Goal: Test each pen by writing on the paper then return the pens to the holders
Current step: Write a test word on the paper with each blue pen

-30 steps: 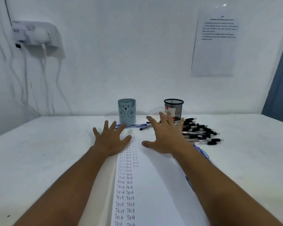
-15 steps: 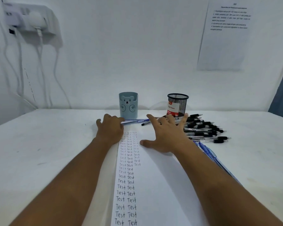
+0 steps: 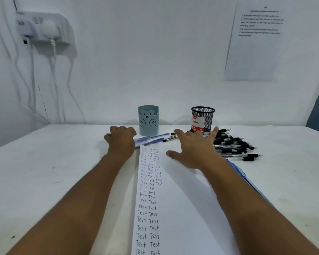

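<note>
white paper (image 3: 182, 208) ran up the middle of the frame on the white table (image 3: 44, 172), with columns of the handwritten word "test" down its left part. at the paper's top left corner the left hand (image 3: 121, 142) lay knuckles up with its fingers curled; blue pens (image 3: 151, 138) stuck out from under it toward the right, but whether the fingers actually gripped them could not be told. the right hand (image 3: 195, 150) rested on the upper right part of the paper, fingers straight and spread, holding nothing, its fingertips reaching among the pens at the sheet's top edge. a pile of black pens (image 3: 234, 146) lay just right of that hand, in the centre right of the frame. behind the hands, by the wall, stood two holders: a pale blue bear cup (image 3: 148, 120) above the left hand and a black mesh cup (image 3: 203, 119) with a red label above the right hand. more blue pens (image 3: 239, 172) showed along the right forearm's outer side
</note>
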Available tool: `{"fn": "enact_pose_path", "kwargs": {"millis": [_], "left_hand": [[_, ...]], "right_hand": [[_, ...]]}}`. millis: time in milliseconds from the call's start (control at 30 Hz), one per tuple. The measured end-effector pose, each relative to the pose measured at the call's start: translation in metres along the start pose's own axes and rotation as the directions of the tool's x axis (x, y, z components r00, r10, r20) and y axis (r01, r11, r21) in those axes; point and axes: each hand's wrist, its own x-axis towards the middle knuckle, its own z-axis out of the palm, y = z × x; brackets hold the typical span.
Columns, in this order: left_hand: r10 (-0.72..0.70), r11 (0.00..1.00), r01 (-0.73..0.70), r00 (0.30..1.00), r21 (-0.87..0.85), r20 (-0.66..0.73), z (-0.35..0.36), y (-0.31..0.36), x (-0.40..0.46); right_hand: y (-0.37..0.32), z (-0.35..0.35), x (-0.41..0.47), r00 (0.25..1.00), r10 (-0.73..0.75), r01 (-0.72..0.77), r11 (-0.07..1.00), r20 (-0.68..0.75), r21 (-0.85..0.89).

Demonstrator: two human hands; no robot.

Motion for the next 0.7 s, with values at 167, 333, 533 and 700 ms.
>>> {"fn": "enact_pose_path", "kwargs": {"millis": [167, 333, 533, 700], "left_hand": [[-0.004, 0.999, 0.010, 0.992, -0.051, 0.127, -0.001, 0.000, -0.014], [0.046, 0.999, -0.050, 0.982, 0.014, 0.182, -0.004, 0.004, -0.014], [-0.006, 0.999, 0.002, 0.995, 0.036, 0.101, -0.011, -0.003, -0.013], [0.001, 0.973, -0.038, 0.987, -0.229, -0.159, -0.030, 0.001, -0.016]], "right_hand": [[-0.005, -0.001, -0.003, 0.999, -0.031, 0.030, 0.999, 0.039, 0.023], [-0.006, -0.004, -0.005, 0.994, -0.071, 0.072, 0.997, 0.079, -0.007], [-0.005, -0.004, -0.005, 0.987, -0.076, 0.077, 0.997, 0.143, -0.003], [-0.004, -0.006, 0.000, 0.999, -0.050, 0.049, 0.982, 0.003, 0.185]]}}
